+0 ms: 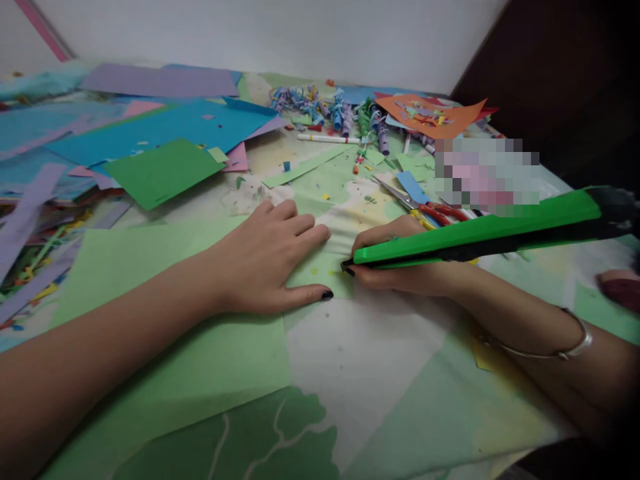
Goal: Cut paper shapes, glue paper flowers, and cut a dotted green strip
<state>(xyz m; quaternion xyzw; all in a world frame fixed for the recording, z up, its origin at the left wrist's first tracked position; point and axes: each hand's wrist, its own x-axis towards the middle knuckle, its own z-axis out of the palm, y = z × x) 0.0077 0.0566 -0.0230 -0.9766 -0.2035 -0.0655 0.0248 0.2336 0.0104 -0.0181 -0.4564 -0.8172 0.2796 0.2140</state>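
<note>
My left hand (273, 260) lies flat with its fingers spread, holding down a light green sheet of paper (200, 347). My right hand (400, 267) is closed around a long green and black pen-like tool (480, 227), held like a pen. Its dark tip meets the paper just right of my left fingers, next to small yellowish marks. The exact kind of tool is unclear. Behind my right hand lie scissors (400, 193), blades open, and red handles (443, 213), partly hidden by the tool.
Blue paper (175, 123), a dark green card (163, 170) and purple strips (30, 213) pile up at the left. Curled paper tubes (345, 117), a white marker (327, 139) and orange paper holding scraps (463, 120) lie at the back. A white wall (250, 33) rises behind.
</note>
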